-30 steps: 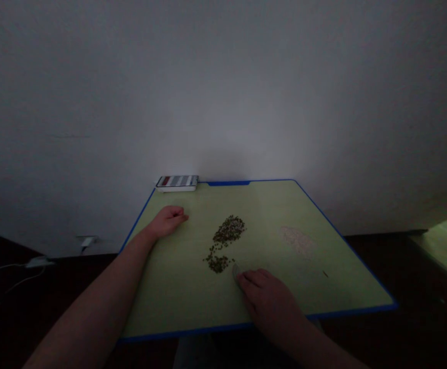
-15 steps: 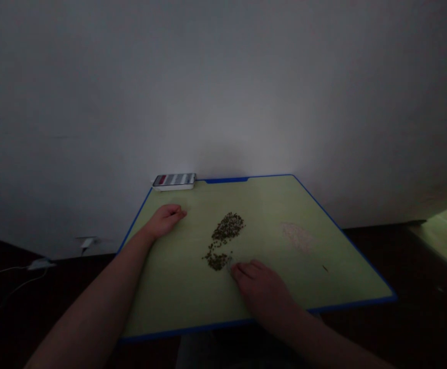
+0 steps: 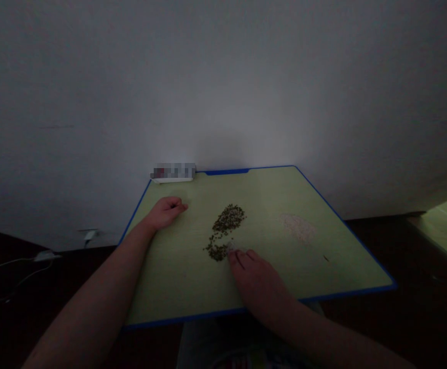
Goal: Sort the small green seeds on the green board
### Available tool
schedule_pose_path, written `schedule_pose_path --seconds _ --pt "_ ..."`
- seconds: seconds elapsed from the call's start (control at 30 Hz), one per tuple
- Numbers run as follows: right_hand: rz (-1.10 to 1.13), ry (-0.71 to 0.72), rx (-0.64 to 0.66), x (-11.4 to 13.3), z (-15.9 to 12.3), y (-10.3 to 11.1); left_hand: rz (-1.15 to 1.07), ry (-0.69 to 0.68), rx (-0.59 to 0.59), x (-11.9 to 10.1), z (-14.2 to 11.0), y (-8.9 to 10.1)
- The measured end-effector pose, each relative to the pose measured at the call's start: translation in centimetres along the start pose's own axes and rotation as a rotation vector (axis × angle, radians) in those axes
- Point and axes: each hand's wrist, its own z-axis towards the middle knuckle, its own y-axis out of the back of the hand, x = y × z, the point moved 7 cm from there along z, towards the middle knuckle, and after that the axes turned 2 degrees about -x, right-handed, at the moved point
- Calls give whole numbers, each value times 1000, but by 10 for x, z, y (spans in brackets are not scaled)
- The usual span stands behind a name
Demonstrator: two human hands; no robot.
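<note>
On a pale yellow-green folding table (image 3: 192, 287) with blue edging lies a pile of dark green beans mixed with pale grains (image 3: 229, 219). A smaller cluster of the dark beans (image 3: 217, 252) sits just nearer to me, with a few pale grains at its right side. My right hand (image 3: 256, 271) rests at that side, fingers bent together and touching the grains; whatever is between the fingertips is too small to make out. Curled closed, my left hand (image 3: 166, 212) rests on the left part of the table, away from the beans, with nothing visible in it.
A spread of pale grains (image 3: 298, 228) lies to the right, and a thin dark sliver (image 3: 326, 258) is near it. At the far left corner stands a white box-like object (image 3: 174, 179) with a blurred top. Behind is a wall; a plug and cables (image 3: 46, 255) lie at left.
The view has tilted slightly, so the table sits higher in the picture. My right fingers have shifted slightly against the small cluster. The left hand stays closed in the same place.
</note>
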Motion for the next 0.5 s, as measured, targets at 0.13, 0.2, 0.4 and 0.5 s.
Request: schedule_pose_path --seconds 0.13,0.2,0.4,0.5 --pt "-14 -35 101 3 10 3 2 31 2 0 0 0" --pt "-15 -84 152 1 13 4 -6 50 7 0 0 0" --pt "-9 -255 266 -24 11 -1 32 15 6 -4 0 0" --pt "-29 -317 271 -44 5 -1 44 20 6 -4 -1 1"
